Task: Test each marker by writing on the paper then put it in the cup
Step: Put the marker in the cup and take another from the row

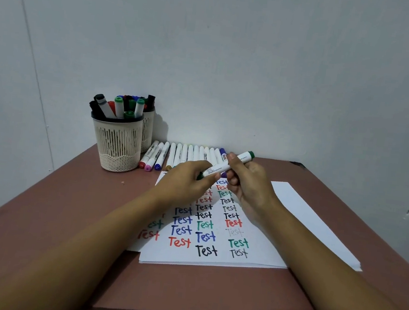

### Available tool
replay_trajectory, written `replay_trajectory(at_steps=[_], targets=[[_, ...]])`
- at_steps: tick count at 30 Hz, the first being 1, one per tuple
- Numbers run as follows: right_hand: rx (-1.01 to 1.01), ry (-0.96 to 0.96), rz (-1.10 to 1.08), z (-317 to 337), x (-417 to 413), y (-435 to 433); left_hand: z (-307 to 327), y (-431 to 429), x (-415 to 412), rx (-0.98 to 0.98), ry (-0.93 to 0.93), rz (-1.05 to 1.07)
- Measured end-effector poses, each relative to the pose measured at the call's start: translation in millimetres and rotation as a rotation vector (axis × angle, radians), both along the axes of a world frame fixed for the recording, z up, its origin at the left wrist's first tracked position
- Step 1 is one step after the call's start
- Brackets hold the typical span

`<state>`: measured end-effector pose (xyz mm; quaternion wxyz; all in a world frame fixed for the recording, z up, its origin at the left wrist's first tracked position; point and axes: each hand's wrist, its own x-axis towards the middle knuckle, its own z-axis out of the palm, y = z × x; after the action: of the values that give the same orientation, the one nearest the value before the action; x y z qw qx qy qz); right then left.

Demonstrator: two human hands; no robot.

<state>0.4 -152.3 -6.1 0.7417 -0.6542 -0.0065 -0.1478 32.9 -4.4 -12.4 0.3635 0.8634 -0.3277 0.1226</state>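
Paper [293,214] reads "Test" repeatedly; marker labels seemingly illegible.

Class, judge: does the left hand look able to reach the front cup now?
Likely yes: only flat-lying markers sit between left hand and front cup, though it holds the green marker.

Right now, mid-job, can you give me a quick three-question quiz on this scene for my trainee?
1. True or false: the left hand and the right hand both hold the green marker.
2. Where does the front cup stand relative to the paper? A: on the table, to its far left. B: on top of it. C: to its right.
3. Fill in: the word written again and again on the paper is ____.

Key: 1 true; 2 A; 3 Test.
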Motion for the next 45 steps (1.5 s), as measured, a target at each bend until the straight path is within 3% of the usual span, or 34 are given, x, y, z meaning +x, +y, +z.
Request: replay_trajectory(at_steps=[4, 9, 14, 17, 19, 24, 26, 32, 45], targets=[[0.067, -0.011, 0.04, 2, 1, -4, -4, 3, 4, -0.116, 0.034, -0.003], [0.107, -0.024, 0.013, 2, -2, -5, -4, 2, 0, -0.111, 0.084, 0.049], [0.452, -0.051, -0.137, 12, 0, -21, -3, 4, 4, -0.248, 0.208, 0.1], [0.515, -0.011, -0.131, 6, 6, -35, -4, 8, 15, -0.418, 0.311, 0.084], [0.462, -0.001, -0.161, 5, 9, -40, -5, 10, 19, -0.45, 0.369, 0.084], [-0.034, 0.066, -0.253, -7, 15, -44, -10, 9, 25, -0.445, 0.471, 0.068], [-0.147, 0.098, -0.249, -11, 14, -41, -11, 9, 26, -0.438, 0.475, 0.056], [-0.324, 0.083, -0.308, -16, 13, -35, -14, 11, 30, -0.397, 0.411, 0.089], [-0.364, 0.081, -0.286, -20, 17, -36, -13, 9, 28, -0.381, 0.413, 0.102]])
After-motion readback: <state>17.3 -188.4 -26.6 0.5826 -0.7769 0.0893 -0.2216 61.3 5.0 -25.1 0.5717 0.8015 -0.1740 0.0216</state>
